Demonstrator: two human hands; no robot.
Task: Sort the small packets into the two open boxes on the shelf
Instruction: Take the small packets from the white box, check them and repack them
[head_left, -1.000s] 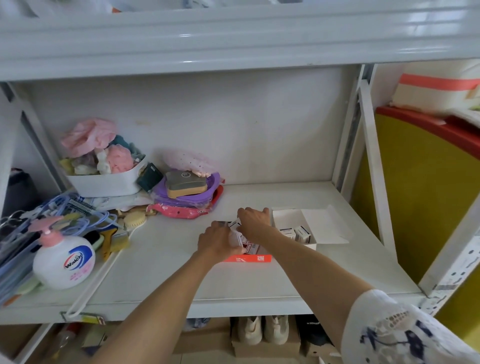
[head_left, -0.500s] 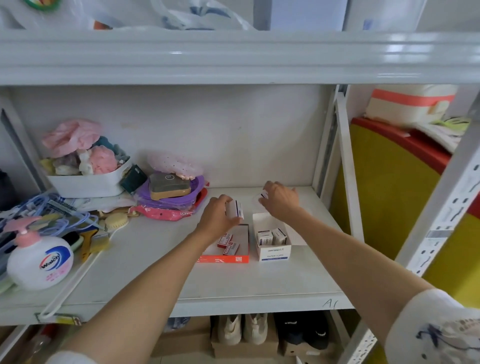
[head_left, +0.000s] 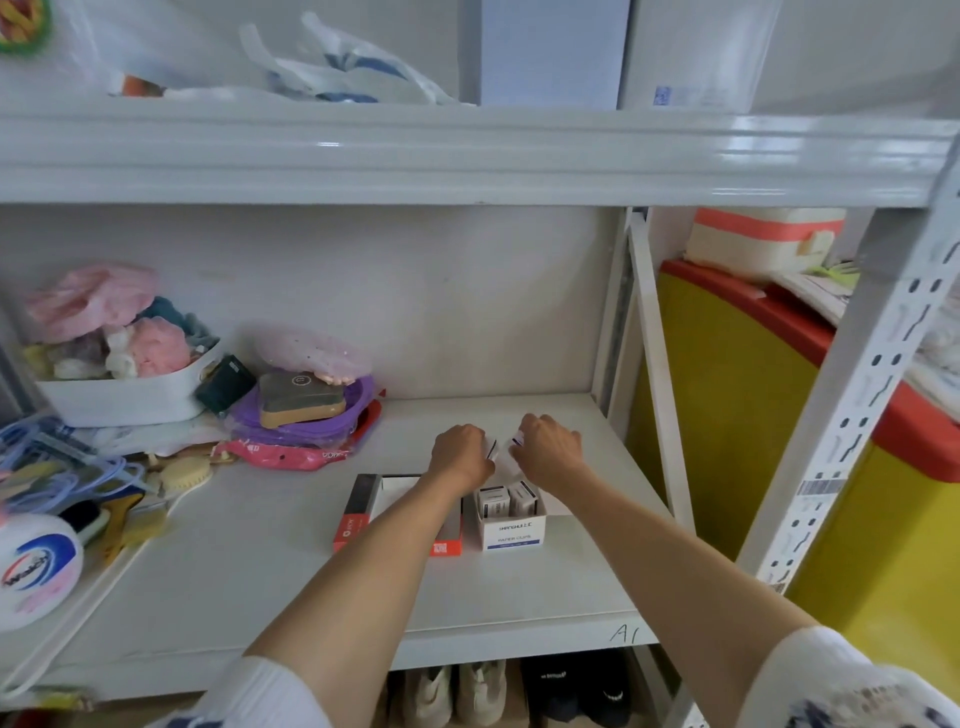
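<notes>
Two open boxes stand side by side on the white shelf (head_left: 270, 561). The flat red-edged box (head_left: 363, 512) is on the left, partly hidden by my left forearm. The small white box (head_left: 511, 530) on the right holds two small white packets (head_left: 506, 500). My left hand (head_left: 460, 451) hovers behind the red box, closed around a small white packet (head_left: 491, 448). My right hand (head_left: 548, 449) hovers behind the white box, pinching another small packet (head_left: 516, 440). The two hands nearly touch.
A white basket (head_left: 124, 397) of soft items, a purple bowl (head_left: 311, 415) with a sponge, a brush, hangers and a soap bottle (head_left: 36, 564) crowd the shelf's left. A shelf post (head_left: 660, 415) stands right. Shoes (head_left: 457, 693) sit below.
My hands came together behind the boxes; the left lifted a packet from the red box and carried it rightward, the right drew slightly left. The camera tilted up and pulled back.
</notes>
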